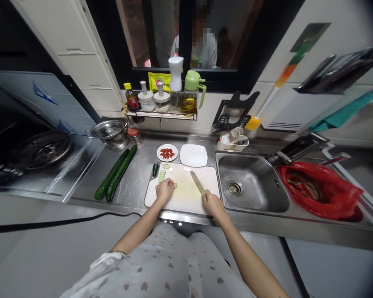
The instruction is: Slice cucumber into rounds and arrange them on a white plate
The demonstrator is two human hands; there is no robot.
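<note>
My right hand (213,203) is wrapped round the handle of a kitchen knife (197,182), whose blade points up and to the left over the white cutting board (186,203). On the board's left half, the fingers of my left hand (165,190) pinch a cucumber slice (175,185) at their tips. Just beyond that hand lies a row of overlapping cucumber slices (162,175), with a few more above them. Two dark green cucumber ends (155,170) rest at the board's upper left corner.
Two whole cucumbers (122,171) lie left of the board. Behind it are a plate of chopped red chilli (167,153) and a white plate (193,155). A sink (251,182) adjoins on the right, then a red plastic bag (323,190). A condiment shelf (161,114) hangs above.
</note>
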